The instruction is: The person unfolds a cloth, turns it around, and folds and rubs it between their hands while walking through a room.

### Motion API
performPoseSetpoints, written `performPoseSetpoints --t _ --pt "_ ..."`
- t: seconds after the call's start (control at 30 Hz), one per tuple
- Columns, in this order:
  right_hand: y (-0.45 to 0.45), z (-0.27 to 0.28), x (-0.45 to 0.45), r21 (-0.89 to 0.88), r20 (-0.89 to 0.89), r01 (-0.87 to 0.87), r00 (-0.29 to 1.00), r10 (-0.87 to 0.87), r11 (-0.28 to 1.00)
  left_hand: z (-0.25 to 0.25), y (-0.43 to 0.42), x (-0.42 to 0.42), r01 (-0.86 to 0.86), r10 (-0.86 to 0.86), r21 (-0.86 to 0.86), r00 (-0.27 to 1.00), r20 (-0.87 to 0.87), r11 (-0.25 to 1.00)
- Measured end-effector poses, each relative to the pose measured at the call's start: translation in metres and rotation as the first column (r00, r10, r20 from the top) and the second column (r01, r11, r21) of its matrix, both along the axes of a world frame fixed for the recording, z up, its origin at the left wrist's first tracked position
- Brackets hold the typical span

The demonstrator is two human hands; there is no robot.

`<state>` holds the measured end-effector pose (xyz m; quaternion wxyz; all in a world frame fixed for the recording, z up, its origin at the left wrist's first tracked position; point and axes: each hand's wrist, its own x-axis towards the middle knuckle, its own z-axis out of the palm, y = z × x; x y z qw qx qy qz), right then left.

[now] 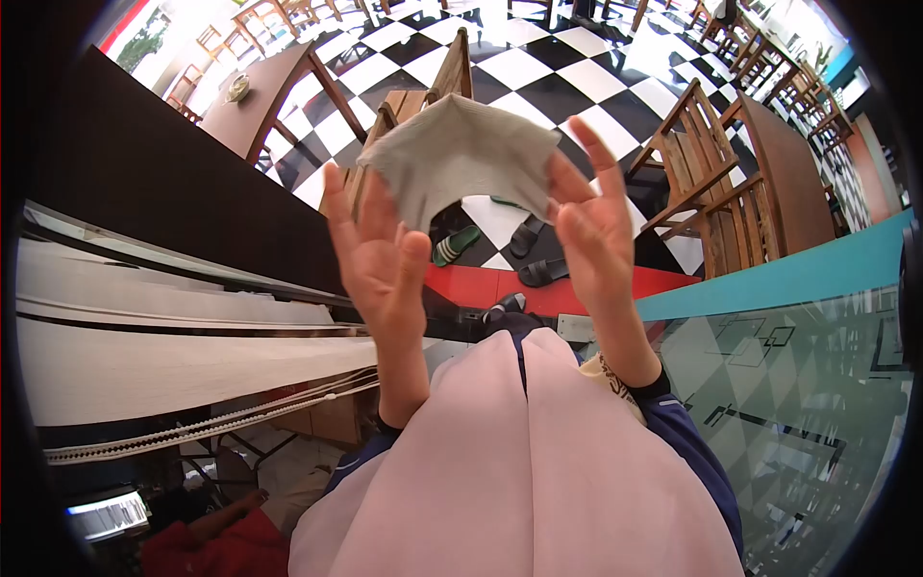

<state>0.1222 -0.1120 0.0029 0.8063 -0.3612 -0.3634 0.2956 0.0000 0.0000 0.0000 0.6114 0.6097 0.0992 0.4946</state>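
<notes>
Under the pale cloth, open air runs between the left hand and right hand down to a green sandal. Left of the cloth, a dark panel bars passage; right, a wooden chair; behind, a wooden backrest.

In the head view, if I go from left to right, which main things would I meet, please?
Bowl-like object → left hand → pale cloth → right hand → brown table at the right.
</notes>
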Motion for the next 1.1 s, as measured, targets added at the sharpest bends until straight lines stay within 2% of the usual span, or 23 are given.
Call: performPoseSetpoints --t 0.07,0.1,0.17,0.2,0.27,0.3,0.33,0.4,0.43,0.5,0.53,0.6,0.63,0.7,0.73,0.77,0.8,0.83,0.87,0.93,1.03,1.1 --pt "0.005 -0.006 -0.012 0.043 0.232 -0.09 0.97 0.077 0.995 -0.002 -0.012 0.004 0.202 -0.202 0.01 0.975 0.088 0.979" --pt "0.013 -0.007 -0.024 0.092 0.256 -0.085 0.965 0.059 0.992 -0.003 -0.012 0.005 0.202 -0.203 0.014 0.976 0.074 0.979" --pt "0.014 -0.007 -0.024 0.091 0.512 -0.039 0.859 -0.013 0.995 -0.011 -0.015 0.009 0.145 -0.163 0.311 0.986 0.033 0.939" --pt "0.014 -0.009 -0.024 0.091 0.512 -0.04 0.859 -0.012 0.995 -0.009 -0.019 0.01 0.139 -0.159 0.291 0.986 0.047 0.947" --pt "0.014 -0.016 -0.022 0.199 0.389 -0.085 0.921 0.001 0.976 -0.007 -0.016 0.008 0.175 -0.195 0.267 0.98 0.049 0.948" --pt "0.013 -0.015 -0.021 0.198 0.391 -0.088 0.92 0.003 0.976 -0.007 -0.014 0.007 0.213 -0.231 0.242 0.972 0.05 0.947" --pt "0.012 -0.012 -0.021 0.225 0.29 -0.083 0.957 0.015 0.971 -0.007 -0.012 0.005 0.211 -0.229 0.242 0.972 0.051 0.947" --pt "0.012 -0.006 -0.023 0.269 0.114 -0.005 0.993 -0.026 0.963 -0.009 -0.01 0.003 0.302 -0.316 0.215 0.948 0.035 0.929" --pt "0.013 -0.006 -0.022 0.268 0.116 -0.007 0.993 -0.025 0.963 -0.01 -0.009 0.002 0.3 -0.315 0.214 0.948 0.036 0.929" --pt "0.015 -0.005 -0.017 0.108 0.0 0.197 0.98 -0.199 0.974 -0.01 -0.008 -0.003 0.442 -0.45 0.15 0.893 0.017 0.884" --pt "0.016 -0.008 -0.014 0.085 -0.064 0.25 0.967 -0.245 0.965 -0.014 -0.004 -0.004 0.44 -0.448 0.151 0.894 0.019 0.885" --pt "0.014 -0.01 -0.01 0.082 -0.085 0.282 0.957 -0.276 0.956 -0.023 0.005 -0.006 0.486 -0.481 0.247 0.872 -0.086 0.838" --pt "0.014 -0.01 -0.008 0.078 -0.109 0.316 0.946 -0.307 0.946 -0.023 0.004 -0.004 0.484 -0.479 0.248 0.874 -0.084 0.839" --pt "0.014 -0.008 -0.006 0.101 -0.08 0.363 0.931 -0.356 0.926 -0.023 -0.001 0.002 0.072 -0.057 0.187 0.995 -0.081 0.98" --pt "0.013 -0.007 -0.007 0.137 0.009 0.374 0.925 -0.379 0.917 -0.024 -0.002 0.005 0.074 -0.059 0.187 0.995 -0.082 0.98" --pt "0.013 -0.006 -0.009 0.173 0.097 0.382 0.911 -0.402 0.908 -0.025 -0.002 0.008 0.226 -0.23 -0.068 0.971 -0.068 0.972" --pt "0.012 -0.004 -0.012 0.18 0.137 0.349 0.917 -0.375 0.92 -0.027 -0.002 0.01 0.363 -0.386 -0.314 0.923 -0.011 0.877" --pt "0.014 -0.005 -0.016 0.181 0.138 0.35 0.917 -0.375 0.919 -0.029 -0.001 0.012 0.473 -0.512 -0.528 0.855 0.082 0.705" --pt "0.016 -0.008 -0.019 0.163 0.17 0.309 0.927 -0.336 0.937 -0.033 0.002 0.013 0.549 -0.621 -0.58 0.778 0.092 0.602" --pt "0.018 -0.008 -0.024 0.116 0.195 0.24 0.946 -0.259 0.964 -0.037 -0.002 0.015 0.552 -0.61 -0.586 0.784 0.119 0.594" --pt "0.017 -0.008 -0.024 0.086 0.231 0.236 0.94 -0.25 0.968 -0.041 -0.001 0.017 0.577 -0.609 -0.58 0.775 0.168 0.575" --pt "0.014 -0.006 -0.022 0.078 0.246 0.238 0.936 -0.25 0.968 -0.037 0.004 0.015 0.665 -0.605 -0.602 0.716 0.347 0.442"
